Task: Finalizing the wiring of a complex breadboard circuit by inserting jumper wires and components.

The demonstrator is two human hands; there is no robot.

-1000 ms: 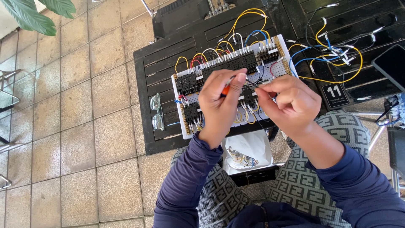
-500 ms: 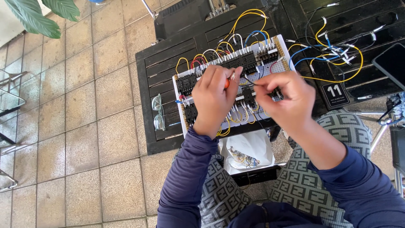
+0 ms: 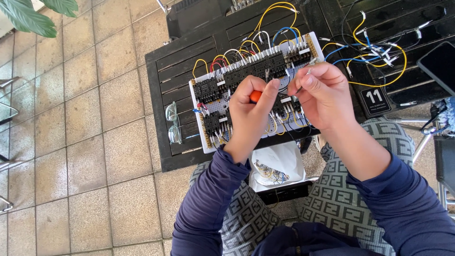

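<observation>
A white wiring board (image 3: pixel 211 106) with rows of black relay blocks and yellow, red, blue and white wires lies on a dark slatted table (image 3: pixel 177 61). My left hand (image 3: pixel 249 116) is over the board's middle, closed around a small tool with an orange handle (image 3: pixel 255 96) whose metal tip points up at the blocks. My right hand (image 3: pixel 322 95) is just to the right, its fingers pinching a thin wire end beside the tool's tip. Both hands hide the middle of the board.
Clear safety glasses (image 3: pixel 173 122) lie on the table left of the board. Loose yellow, blue and black wires (image 3: pixel 379 52) spread at the right, near a small black numbered sign (image 3: pixel 374 99) and a dark phone (image 3: pixel 438 64). A white bag (image 3: pixel 277 166) of parts rests between my knees.
Both hands have shifted slightly up the board. My left hand has turned so the tool's tip points at the upper row, and my right hand has closed in beside it.
</observation>
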